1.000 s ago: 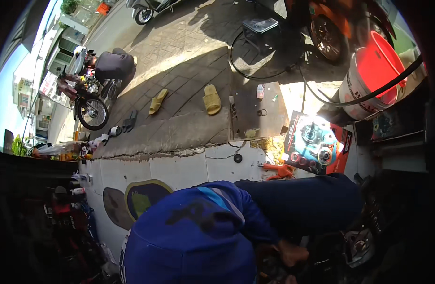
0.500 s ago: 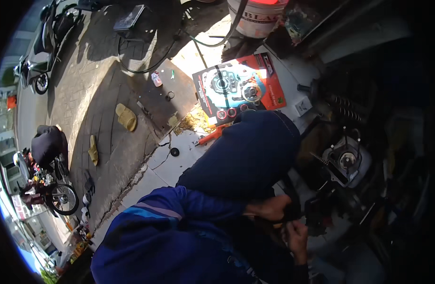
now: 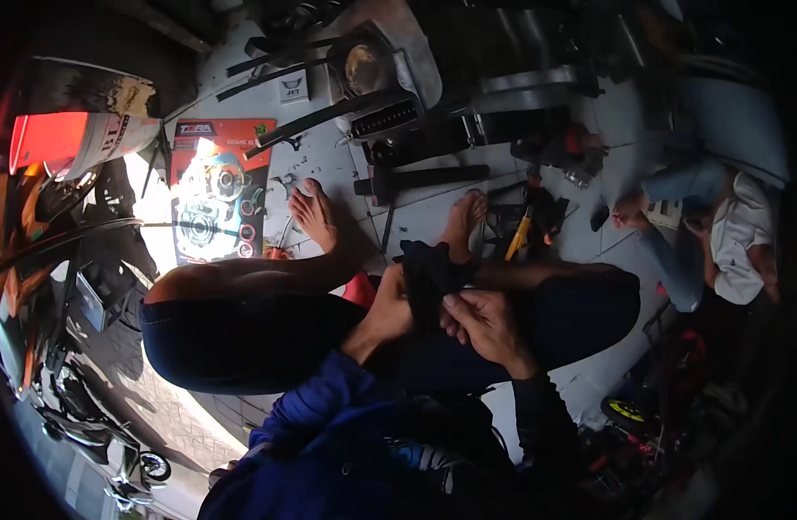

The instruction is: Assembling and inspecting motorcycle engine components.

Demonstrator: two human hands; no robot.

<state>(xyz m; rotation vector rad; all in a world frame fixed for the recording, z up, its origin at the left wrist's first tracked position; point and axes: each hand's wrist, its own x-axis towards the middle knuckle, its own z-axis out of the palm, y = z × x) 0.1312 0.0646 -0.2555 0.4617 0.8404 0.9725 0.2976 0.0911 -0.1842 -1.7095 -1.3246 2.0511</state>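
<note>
A crumpled black cloth [image 3: 435, 270] is bunched between my hands, above the gap between my bent legs. My left hand [image 3: 390, 310] is closed on its left side, with the fingers mostly hidden by the dark folds. Against the lower right side of the cloth, my right hand [image 3: 489, 328] is curled with its thumb on top, pinching the fabric. Whether something is wrapped inside the cloth cannot be seen.
Ahead stands a motorcycle engine [image 3: 420, 74]. A black hammer-shaped tool [image 3: 433, 179] and a yellow-handled tool [image 3: 521, 232] lie on the tiles. At left are a gasket-set package [image 3: 182, 156], a small white box [image 3: 293, 88] and a bucket [image 3: 113, 139]. Another person [image 3: 743, 234] crouches at right.
My view has swung to the right, so the engine is now ahead and the package at left. Both hands still work close together; the black cloth between them now shows clearly.
</note>
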